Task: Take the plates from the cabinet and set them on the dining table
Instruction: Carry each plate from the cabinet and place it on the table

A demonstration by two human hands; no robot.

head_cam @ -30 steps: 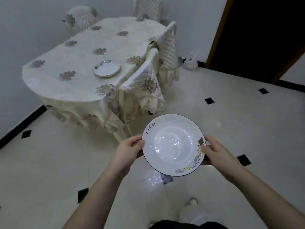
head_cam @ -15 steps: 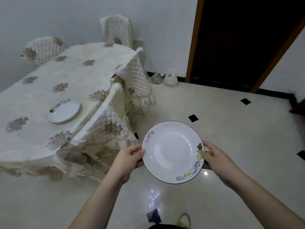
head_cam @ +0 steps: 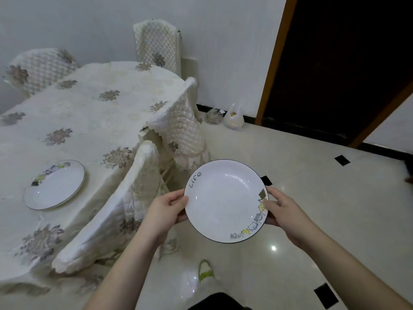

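Between the left hand and right hand, closed on opposite rims, a white plate sits above the floor. Fingers beneath it are hidden. Second plate rests on the dining table, whose left edge is cut off.

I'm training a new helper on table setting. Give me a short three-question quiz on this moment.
1. True or false: the held plate rests on the table.
2. How many plates already lie on the table?
3. What grips the held plate? A) left hand only B) right hand only C) both hands

Key: 1 false, it is held above the floor beside a covered chair. 2 one, the plate on the table. 3 C, one hand on each side of the rim.
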